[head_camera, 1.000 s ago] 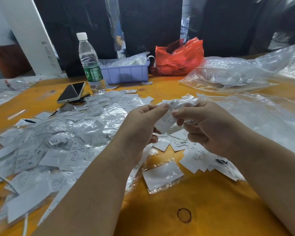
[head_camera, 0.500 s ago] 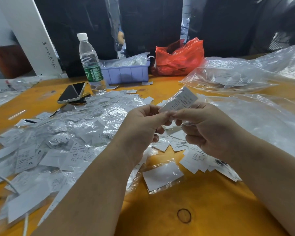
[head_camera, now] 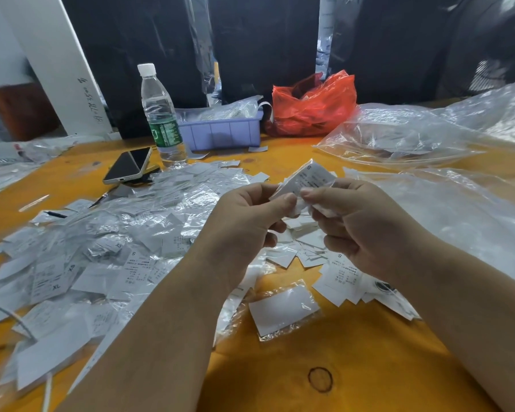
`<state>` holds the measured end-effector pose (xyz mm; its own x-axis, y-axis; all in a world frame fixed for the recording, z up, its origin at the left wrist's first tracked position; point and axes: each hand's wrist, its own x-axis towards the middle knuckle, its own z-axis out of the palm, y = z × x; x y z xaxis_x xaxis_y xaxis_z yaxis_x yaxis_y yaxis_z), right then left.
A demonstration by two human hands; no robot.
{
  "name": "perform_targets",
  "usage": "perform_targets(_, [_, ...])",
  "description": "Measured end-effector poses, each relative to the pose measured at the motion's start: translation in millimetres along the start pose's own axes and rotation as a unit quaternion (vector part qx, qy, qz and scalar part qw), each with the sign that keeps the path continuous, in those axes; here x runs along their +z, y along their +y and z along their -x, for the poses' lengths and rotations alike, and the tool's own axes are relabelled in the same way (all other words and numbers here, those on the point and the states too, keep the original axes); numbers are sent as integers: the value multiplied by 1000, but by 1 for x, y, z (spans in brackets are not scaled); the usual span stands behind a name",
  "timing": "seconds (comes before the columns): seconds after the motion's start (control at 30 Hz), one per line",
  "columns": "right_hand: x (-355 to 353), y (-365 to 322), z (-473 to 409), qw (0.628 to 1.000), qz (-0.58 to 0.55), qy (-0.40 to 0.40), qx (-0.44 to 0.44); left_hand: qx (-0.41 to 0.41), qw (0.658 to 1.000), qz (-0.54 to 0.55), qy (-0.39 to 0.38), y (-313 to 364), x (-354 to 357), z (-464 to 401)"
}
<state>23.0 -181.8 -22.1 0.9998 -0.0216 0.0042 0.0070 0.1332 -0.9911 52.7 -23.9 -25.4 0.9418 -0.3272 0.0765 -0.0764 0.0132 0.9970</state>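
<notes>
Now one label (head_camera: 306,178), centre frame.
Pinched between left hand (head_camera: 244,224) and right hand (head_camera: 366,230), both closed on it.

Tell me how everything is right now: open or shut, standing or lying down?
Label: held up, pinched between both hands.
Left hand: pinches the label.
Right hand: pinches the label.
Bottle: standing upright, cap on.
Phone: lying face up, screen dark.
Red bag: crumpled, open at the top.
Tray: upright, stuffed with clear plastic.
</notes>
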Motion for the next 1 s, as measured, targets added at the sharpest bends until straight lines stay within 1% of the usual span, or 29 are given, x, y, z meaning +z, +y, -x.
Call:
perform_targets(0.07, [1, 0, 0, 1000, 8, -3, 6, 4, 1000, -20, 6, 1, -1, 0])
perform_targets(0.17, [0, -2, -2, 1000, -6, 22, -3, 5, 999, -50, 20, 3, -1, 2])
perform_targets(0.27, [-2, -2, -3, 999, -22, 45, -16, 18, 994, -82, 63, 4, -2, 3])
perform_targets(0.37, [0, 2, -3, 1000, -3, 24, -13, 46, 986, -130, 97, 3, -2, 3])
perform_targets(0.47, [4, 8, -3, 999, 29, 17, -7, 71, 981, -160, 90, 4, 0, 4])
perform_targets(0.57, [5, 10, -4, 999, 40, 13, -5, 75, 978, -176, 86, 7, -1, 5])
perform_targets(0.73, [8, 11, -2, 998, 37, -40, 7, 60, 979, -183, 65, 19, -13, 5])
perform_targets(0.83, [9, 9, -1, 997, 26, -65, 11, 60, 973, -214, 66, 25, -30, 7])
perform_targets(0.93, [6, 5, -3, 999, 32, -29, 9, 56, 967, -228, 104, 22, -52, 11])
perform_targets(1.0, [2, 4, -5, 997, 70, 11, -11, 51, 957, -247, 144, 14, -64, 13])
